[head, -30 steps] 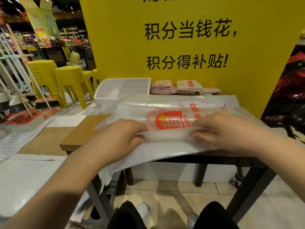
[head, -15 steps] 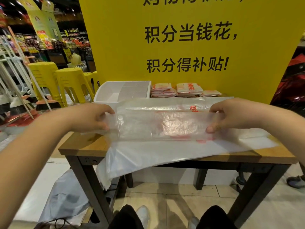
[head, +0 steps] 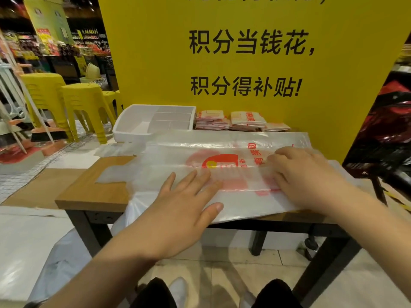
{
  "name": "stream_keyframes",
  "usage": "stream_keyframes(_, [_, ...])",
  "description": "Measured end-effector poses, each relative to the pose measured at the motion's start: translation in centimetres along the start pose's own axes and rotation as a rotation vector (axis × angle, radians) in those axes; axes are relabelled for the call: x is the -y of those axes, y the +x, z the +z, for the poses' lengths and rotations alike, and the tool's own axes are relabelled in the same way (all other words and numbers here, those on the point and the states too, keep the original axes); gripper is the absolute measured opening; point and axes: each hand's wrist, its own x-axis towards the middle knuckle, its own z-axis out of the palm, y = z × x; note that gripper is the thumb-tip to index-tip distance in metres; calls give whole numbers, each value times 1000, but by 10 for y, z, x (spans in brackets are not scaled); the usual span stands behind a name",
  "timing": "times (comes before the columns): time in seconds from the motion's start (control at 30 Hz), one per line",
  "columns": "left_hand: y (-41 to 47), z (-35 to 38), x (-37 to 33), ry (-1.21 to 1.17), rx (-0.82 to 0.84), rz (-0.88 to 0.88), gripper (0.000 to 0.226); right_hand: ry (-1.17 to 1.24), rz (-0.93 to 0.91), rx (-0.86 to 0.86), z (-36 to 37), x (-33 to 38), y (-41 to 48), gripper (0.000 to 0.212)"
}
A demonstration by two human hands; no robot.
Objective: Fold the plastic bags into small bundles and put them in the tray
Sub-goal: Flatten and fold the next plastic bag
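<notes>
Flat, unclenched left hand [head: 178,210] and right hand [head: 304,174] press the clear red-printed plastic bag [head: 235,176] at the wooden tabletop's [head: 100,187] near edge, before a yellow sign [head: 155,63] reading "积分当钱花, 积分得补贴!".

The plastic bag [head: 222,150] is thin, half-clear white, with a red and yellow print in its middle. It lies flat and long across the surface [head: 89,192], and its near part is folded over, so a straight fold line crosses the print. Its handles point to the left. Both hands lie on it: the left hand [head: 182,207] flat, the right hand [head: 304,174] at the fold. The white tray [head: 124,130] with several compartments stands at the far left corner. Small folded bundles [head: 211,121] are stacked on the surface just right of the tray.
</notes>
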Motion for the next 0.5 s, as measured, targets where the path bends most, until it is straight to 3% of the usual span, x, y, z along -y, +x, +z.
stream_keyframes(0.1, [4, -3, -2, -45, 25, 1, 67, 244, -156, -108, 11, 27, -14, 48])
stream_keyframes(0.2, [8, -4, 1, -57, 46, -2, 62, 396, -232, -35, 16, 52, -20, 50])
stream_keyframes(0.5, [-1, -4, 29, -86, 99, -173, 53, 449, -68, 198, 26, 21, -27, 65])
